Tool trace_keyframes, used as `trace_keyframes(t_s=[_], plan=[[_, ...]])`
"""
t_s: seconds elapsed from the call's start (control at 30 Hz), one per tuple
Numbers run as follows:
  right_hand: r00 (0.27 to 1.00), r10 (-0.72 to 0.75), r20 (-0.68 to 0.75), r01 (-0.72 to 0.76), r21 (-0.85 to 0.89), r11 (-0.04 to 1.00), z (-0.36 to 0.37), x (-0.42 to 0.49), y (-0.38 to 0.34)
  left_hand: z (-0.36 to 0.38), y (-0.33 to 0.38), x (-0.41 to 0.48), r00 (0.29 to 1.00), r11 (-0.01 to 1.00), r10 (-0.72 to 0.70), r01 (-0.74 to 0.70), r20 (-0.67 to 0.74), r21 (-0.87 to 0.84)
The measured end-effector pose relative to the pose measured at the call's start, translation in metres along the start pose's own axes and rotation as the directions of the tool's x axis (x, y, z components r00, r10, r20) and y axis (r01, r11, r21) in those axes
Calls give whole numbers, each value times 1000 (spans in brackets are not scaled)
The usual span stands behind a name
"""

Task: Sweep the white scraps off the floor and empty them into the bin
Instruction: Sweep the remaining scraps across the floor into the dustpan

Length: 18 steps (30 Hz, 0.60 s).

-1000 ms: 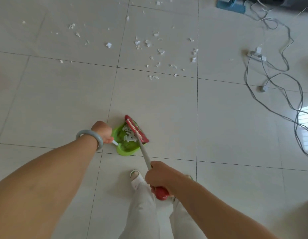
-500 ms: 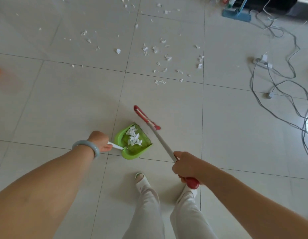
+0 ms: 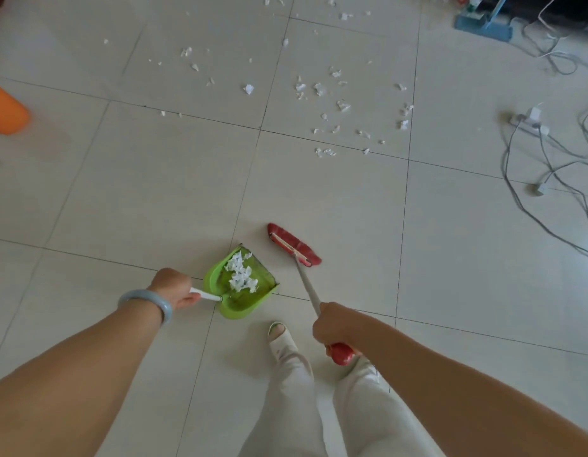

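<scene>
Here, the dustpan is gripped by its white handle in the left hand, with the mouth turned far-right. A heap of white paper is seen inside it. The broom is gripped round its shaft by the right hand. Its head is set just right of the dustpan, apart from it. The shaft's long axis runs from the hand toward the far left. Loose scraps are scattered well beyond the broom head, far and slightly right. The right hand is judged the nearer, so a forward reach is called for. An orange object at far left may be the bin; this is not confirmed.
</scene>
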State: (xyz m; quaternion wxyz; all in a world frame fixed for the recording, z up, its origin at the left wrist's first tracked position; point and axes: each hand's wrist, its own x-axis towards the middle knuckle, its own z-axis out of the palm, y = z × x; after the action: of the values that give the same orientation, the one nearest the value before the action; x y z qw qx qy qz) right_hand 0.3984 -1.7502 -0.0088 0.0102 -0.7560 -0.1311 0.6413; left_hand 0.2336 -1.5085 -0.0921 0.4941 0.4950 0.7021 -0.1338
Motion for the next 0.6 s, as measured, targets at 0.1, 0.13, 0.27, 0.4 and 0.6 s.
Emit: trace_keyframes(t_s=[0.1, 0.13, 0.27, 0.4, 0.6], plan=[[998, -11, 59, 5, 98, 995, 17, -8, -1, 1, -6, 1, 1000, 1000, 0, 0, 4, -12], [998, -17, 63, 7, 145, 989, 16, -12, 0, 1, -5, 1, 1000, 1000, -13, 13, 0, -21], [998, -62, 34, 56, 147, 988, 8, -27, 11, -3, -3, -2, 999, 999, -32, 32, 7, -25], [997, -63, -54, 67, 75, 995, 12, -17, 9, -5, -3, -3, 1000, 998, -28, 28, -8, -47], [1000, -8, -2, 8, 98, 995, 10, -6, -2, -3, -6, -5, 1000, 997, -14, 12, -19, -77]])
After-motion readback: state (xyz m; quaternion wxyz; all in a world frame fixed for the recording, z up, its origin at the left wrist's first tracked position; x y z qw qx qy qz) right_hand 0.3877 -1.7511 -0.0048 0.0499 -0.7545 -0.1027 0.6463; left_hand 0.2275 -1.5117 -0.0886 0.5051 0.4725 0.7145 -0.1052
